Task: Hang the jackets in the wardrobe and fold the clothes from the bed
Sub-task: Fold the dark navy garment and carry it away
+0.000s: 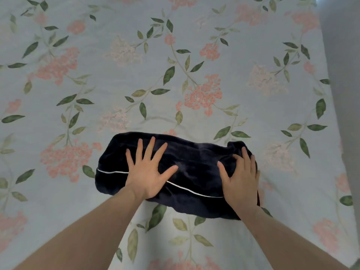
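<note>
Garment navy, folded oblong (thin white piping), on bed.

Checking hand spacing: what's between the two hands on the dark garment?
Head view: only bare navy fabric with thin white piping lies between the left hand and right hand.

I see a bed covered by a pale blue sheet printed with pink flower clusters and green leaves, which fills nearly the whole view. Lying directly on it, toward the near middle, is one folded dark navy garment of soft cloth with a thin white piping line running across it. The sheet shows light creases around the bundle. At the right edge the sheet meets a plain grey surface.
</note>
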`<state>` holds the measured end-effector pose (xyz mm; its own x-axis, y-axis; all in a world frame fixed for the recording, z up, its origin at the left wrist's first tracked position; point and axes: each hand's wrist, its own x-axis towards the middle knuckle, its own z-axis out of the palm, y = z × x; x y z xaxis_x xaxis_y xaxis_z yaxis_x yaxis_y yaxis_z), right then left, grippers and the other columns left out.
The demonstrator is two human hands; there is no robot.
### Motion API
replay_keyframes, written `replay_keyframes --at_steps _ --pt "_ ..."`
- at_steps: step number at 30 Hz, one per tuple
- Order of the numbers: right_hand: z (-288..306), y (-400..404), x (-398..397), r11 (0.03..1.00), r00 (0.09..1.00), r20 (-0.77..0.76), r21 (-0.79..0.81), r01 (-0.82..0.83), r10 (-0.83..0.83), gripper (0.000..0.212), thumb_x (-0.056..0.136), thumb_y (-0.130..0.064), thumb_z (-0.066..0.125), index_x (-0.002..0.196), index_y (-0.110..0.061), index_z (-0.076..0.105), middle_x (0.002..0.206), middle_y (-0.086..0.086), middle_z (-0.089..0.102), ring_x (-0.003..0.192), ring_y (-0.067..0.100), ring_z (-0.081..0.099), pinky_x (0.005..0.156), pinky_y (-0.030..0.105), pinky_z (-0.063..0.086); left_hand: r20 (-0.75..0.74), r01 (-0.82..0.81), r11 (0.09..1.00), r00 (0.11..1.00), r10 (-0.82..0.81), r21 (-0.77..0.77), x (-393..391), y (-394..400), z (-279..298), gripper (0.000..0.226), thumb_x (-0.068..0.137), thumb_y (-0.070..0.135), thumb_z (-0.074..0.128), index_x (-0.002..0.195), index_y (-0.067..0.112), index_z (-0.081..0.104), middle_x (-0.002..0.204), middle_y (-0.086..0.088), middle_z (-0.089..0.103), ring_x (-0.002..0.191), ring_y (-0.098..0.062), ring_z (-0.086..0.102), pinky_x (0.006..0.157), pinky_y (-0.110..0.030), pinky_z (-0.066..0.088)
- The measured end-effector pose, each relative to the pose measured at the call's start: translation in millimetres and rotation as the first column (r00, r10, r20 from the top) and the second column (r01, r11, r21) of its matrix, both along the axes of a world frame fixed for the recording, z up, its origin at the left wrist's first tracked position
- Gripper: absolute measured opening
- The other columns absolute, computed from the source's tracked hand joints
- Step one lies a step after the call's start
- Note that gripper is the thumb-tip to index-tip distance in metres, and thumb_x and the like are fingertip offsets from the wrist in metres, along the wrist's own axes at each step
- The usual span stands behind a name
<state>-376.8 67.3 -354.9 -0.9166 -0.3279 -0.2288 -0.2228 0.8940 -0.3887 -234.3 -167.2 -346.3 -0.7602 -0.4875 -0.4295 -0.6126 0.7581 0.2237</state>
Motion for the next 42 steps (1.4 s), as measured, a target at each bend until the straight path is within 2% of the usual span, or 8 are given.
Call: replay_keyframes --at_steps 3,10,15,29,35,37,40,42 --pt "-20.7 -3.8 -3.0 0.994 0.99 0.092 -0.018 0.105 -0.103 0.086 0.097 -0.077 0.023 0.163 -0.022 0.025 0.172 -0.009 0.008 0.159 0.023 0.007 0.127 0.057 0.012 -0.029 -0.069 0.998 0.997 0.069 -0.011 -5.9 -8.3 -15.3 0.095 0.08 0.096 0.016 0.161 0.047 0.005 0.171 0.012 -0.01 0.155 -0.021 -0.024 0.122 -0.059 -0.016" --pt "-71.8 -7.6 -10.0 0.979 0.977 -0.097 -0.092 0.182 -0.19 0.068 0.101 -0.055 0.028 0.145 -0.009 0.053 0.164 0.0 0.036 0.151 0.026 0.031 0.125 0.052 0.021 -0.18 -0.092 0.989 0.981 0.071 -0.114 -14.6 -10.5 -55.8 0.087 0.082 0.079 0.043 0.154 0.031 0.035 0.166 0.003 0.024 0.158 -0.029 0.006 0.125 -0.06 0.002" --pt "-88.9 -4.3 -13.3 0.979 0.974 -0.13 -0.115 0.17 -0.185 0.057 0.098 -0.047 0.033 0.135 -0.009 0.054 0.159 0.002 0.039 0.143 0.033 0.037 0.121 0.056 0.025 -0.268 -0.076 0.99 0.963 0.041 -0.122 -10.6 -12.8 -74.0 0.084 0.079 0.066 0.051 0.15 0.021 0.044 0.162 -0.004 0.033 0.156 -0.035 0.015 0.125 -0.061 0.004" --pt "-87.1 -4.1 -16.7 0.975 0.977 -0.108 -0.147 0.169 -0.185 0.059 0.097 -0.053 0.031 0.139 -0.017 0.052 0.158 -0.002 0.039 0.143 0.03 0.037 0.121 0.055 0.024 -0.287 -0.072 0.983 0.958 0.021 -0.166 -11.4 -12.0 -73.1 0.081 0.083 0.067 0.046 0.149 0.022 0.045 0.159 -0.002 0.036 0.155 -0.034 0.018 0.124 -0.06 0.008" --pt "-59.7 0.7 -15.5 0.961 0.984 0.038 -0.212 0.177 -0.173 0.068 0.097 -0.063 0.028 0.151 -0.027 0.044 0.161 -0.009 0.033 0.149 0.02 0.03 0.126 0.049 0.019 -0.212 -0.098 0.985 0.975 0.066 -0.141 -11.2 0.4 -39.6 0.078 0.09 0.071 0.036 0.155 0.029 0.035 0.165 0.0 0.028 0.157 -0.029 0.009 0.125 -0.059 0.003" --pt "-45.0 7.0 -14.6 0.939 0.982 0.105 -0.289 0.184 -0.16 0.072 0.096 -0.068 0.03 0.155 -0.028 0.04 0.163 -0.01 0.031 0.151 0.017 0.028 0.126 0.048 0.022 -0.294 -0.101 0.988 0.954 0.064 -0.114 -6.2 19.4 -15.3 0.074 0.094 0.063 0.04 0.158 0.027 0.03 0.168 0.0 0.022 0.158 -0.027 0.007 0.126 -0.058 0.002" --pt "-15.2 20.4 -12.4 0.885 0.961 0.22 -0.397 0.243 -0.165 0.069 0.1 -0.065 0.041 0.16 -0.034 0.029 0.165 -0.013 0.024 0.153 0.008 0.024 0.127 0.041 0.022 -0.451 0.105 0.994 0.886 -0.112 -0.04 3.0 68.4 27.9 0.069 0.098 0.053 0.046 0.16 0.027 0.03 0.17 0.004 0.016 0.159 -0.022 0.005 0.127 -0.056 0.003" --pt "1.4 34.1 -4.8 0.86 0.952 0.248 -0.429 0.276 -0.181 0.065 0.102 -0.06 0.046 0.161 -0.039 0.025 0.165 -0.015 0.024 0.152 0.006 0.024 0.126 0.038 0.023 -0.403 0.28 0.96 0.878 -0.259 -0.006 4.8 97.9 40.4 0.077 0.097 0.06 0.047 0.163 0.031 0.02 0.172 0.009 0.004 0.159 -0.02 -0.005 0.126 -0.057 0.003"
